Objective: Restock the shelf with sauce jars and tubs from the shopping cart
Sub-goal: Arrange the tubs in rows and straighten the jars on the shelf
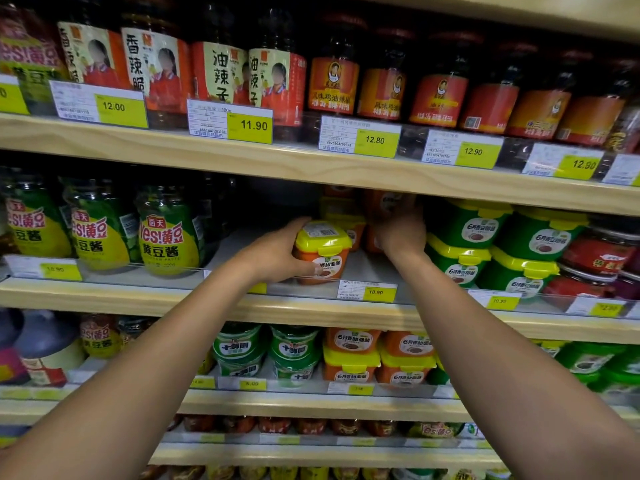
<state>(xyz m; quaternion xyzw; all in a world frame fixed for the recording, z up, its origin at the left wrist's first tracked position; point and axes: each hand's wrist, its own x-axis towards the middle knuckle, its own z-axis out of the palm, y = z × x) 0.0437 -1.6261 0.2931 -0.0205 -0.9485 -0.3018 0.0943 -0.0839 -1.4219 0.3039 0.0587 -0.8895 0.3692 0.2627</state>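
Labels and prices around the orange tub
Orange tub [323, 251] reads 6月香甜面酱; lower price tag [367, 291] beneath it 10.90; jar [168, 237] to its left Yes!黄豆酱; upper price tag [230, 123] above-left 11.90.

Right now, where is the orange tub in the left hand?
Head view, centre: the orange tub is at the front of the middle shelf, in the left hand, between green jars leftward and green tubs rightward.

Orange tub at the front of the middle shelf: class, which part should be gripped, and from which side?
Grip the orange tub by its body walls just under the overhanging yellow lid, coming from the left-front, as the left hand does. The bare shelf on its left leaves room for fingers; more tubs crowd its right and rear.
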